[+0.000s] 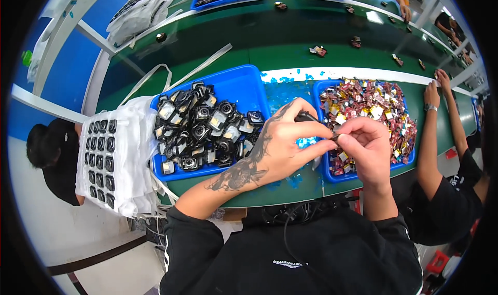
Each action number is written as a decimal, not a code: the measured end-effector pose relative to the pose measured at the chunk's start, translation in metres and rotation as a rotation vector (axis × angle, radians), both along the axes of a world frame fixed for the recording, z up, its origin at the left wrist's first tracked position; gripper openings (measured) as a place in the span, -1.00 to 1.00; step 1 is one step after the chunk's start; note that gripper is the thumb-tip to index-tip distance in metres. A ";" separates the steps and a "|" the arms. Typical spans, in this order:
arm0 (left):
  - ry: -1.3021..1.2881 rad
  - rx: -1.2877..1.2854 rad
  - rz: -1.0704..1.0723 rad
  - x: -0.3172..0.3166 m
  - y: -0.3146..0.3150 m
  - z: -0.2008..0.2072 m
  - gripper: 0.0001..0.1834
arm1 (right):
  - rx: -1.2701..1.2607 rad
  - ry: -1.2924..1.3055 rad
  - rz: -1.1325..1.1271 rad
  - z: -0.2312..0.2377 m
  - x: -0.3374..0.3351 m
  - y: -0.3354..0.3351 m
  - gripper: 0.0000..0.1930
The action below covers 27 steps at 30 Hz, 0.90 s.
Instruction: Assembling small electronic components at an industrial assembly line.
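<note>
My left hand (290, 137), with a tattooed wrist, is closed on a small black part (307, 117) that shows between its fingers; most of that part is hidden. Thumb and forefinger of my right hand (367, 144) pinch a tiny dark piece (336, 138), and the fingertips of both hands meet there. What kind of piece it is cannot be made out. Below and left of my hands, a blue tray (241, 82) holds a heap of black watch-like housings (202, 113). Right behind my right hand, another blue tray (326, 166) is filled with small reddish circuit pieces (363, 100).
At the left stands a stack of white trays (124, 155) with rows of black housings. A green conveyor belt (207, 36) carries scattered small parts beyond a white rail (358, 76). A co-worker's arms (430, 134) reach in at the right. Blue scraps (285, 98) litter the bench between the trays.
</note>
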<state>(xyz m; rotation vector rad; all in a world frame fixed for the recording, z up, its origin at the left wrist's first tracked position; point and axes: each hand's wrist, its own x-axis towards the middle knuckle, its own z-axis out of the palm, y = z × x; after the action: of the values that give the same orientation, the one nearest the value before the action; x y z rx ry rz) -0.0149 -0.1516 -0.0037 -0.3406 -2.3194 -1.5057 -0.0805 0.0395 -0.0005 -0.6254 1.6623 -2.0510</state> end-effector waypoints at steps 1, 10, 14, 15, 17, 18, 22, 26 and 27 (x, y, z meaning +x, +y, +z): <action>0.000 0.000 0.003 0.002 -0.001 0.000 -0.81 | -0.005 -0.019 0.021 0.000 0.001 -0.003 -0.92; 0.061 -0.114 0.048 0.003 -0.008 0.004 -0.84 | 0.083 -0.055 0.200 0.004 -0.015 -0.006 -0.88; 0.069 -0.144 0.041 0.004 -0.008 0.003 -0.84 | 0.052 -0.233 0.319 0.000 -0.028 -0.009 -0.85; 0.090 -0.176 0.076 0.003 -0.008 0.003 -0.85 | 0.033 -0.326 0.348 0.000 -0.028 -0.011 -0.85; 0.183 -0.322 0.110 0.000 -0.009 0.004 -0.83 | 0.061 -0.252 0.276 0.000 -0.021 -0.020 -0.86; 0.191 -0.332 0.134 -0.001 -0.008 0.002 -0.83 | 0.201 0.030 0.105 -0.002 -0.017 -0.025 -0.89; 0.122 -0.178 0.169 -0.002 -0.005 -0.002 -0.84 | 0.457 0.750 -0.158 -0.011 -0.013 -0.031 -0.89; -0.097 0.176 0.158 -0.006 -0.010 -0.010 -0.87 | 0.453 0.705 -0.179 -0.013 -0.015 -0.025 -0.90; -0.098 0.171 0.165 -0.008 -0.010 -0.011 -0.87 | 0.423 0.657 -0.205 -0.015 -0.015 -0.024 -0.92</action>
<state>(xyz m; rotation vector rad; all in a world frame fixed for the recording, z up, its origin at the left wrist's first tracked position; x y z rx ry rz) -0.0226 -0.1620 -0.0148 -0.0310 -2.2093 -1.6547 -0.0958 0.0156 -0.0150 -1.0836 2.5291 -1.6109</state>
